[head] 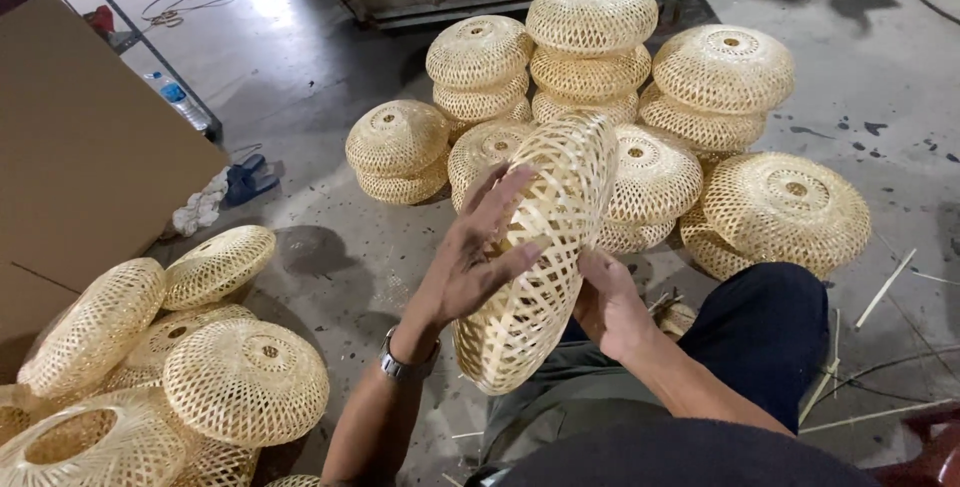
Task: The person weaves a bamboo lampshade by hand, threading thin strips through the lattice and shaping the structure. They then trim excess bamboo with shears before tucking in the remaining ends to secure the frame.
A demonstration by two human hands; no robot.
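The left hand is reaching up from the lower middle of the view, a wristwatch on its wrist, fingers spread wide and pressing flat against the outer face of a woven bamboo lampshade, gripping it from the left. The right hand is coming in from the right, forearm angled up across the person's dark trousers, palm cupped against the shade's lower right side and fingers curling behind the weave, so both hands are clasping it. The shade is standing on edge, tilted, held in the air just above the lap in the centre of the view. Beyond it, a stack of finished shades is sitting on the grey concrete floor, piled two and three high. At lower left another heap of shades is lying near a large sheet of brown cardboard. Thin bamboo strips are lying scattered on the floor to the right. A plastic water bottle is lying beside the cardboard, with a blue sandal and a pale rag close by.
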